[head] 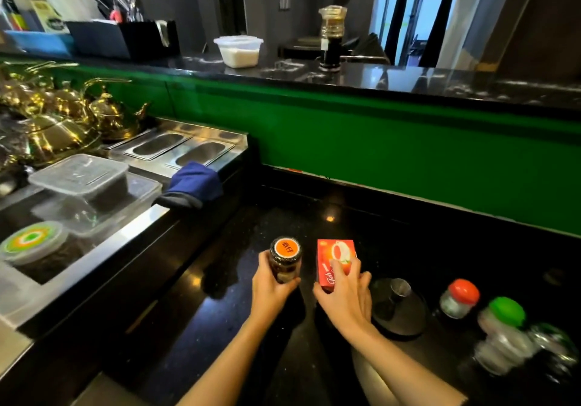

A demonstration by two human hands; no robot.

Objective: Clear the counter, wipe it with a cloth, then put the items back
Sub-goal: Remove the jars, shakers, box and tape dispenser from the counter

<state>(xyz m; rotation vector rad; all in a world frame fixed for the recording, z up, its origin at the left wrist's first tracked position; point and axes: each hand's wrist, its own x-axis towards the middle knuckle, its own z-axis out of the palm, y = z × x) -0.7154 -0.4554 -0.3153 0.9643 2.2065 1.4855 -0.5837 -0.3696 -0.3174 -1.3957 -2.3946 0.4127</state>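
Observation:
My left hand [273, 289] grips a glass jar with an orange lid [285, 256], upright near the middle of the black counter [220, 295]. Beside it, my right hand [345, 292] holds a red box [333, 257] from the near side, fingers curled over its top. Whether jar and box rest on the counter or hang just above it I cannot tell. A blue cloth [193, 187] is draped over the edge of the steel unit to the left.
To the right stand a dark round scale with a metal jigger [399, 305], a red-lidded jar [459, 298], a green-lidded jar [503, 327] and a blurred glass. Left is a steel unit [176, 150] with plastic containers and golden teapots [103, 113]. A green wall backs the counter.

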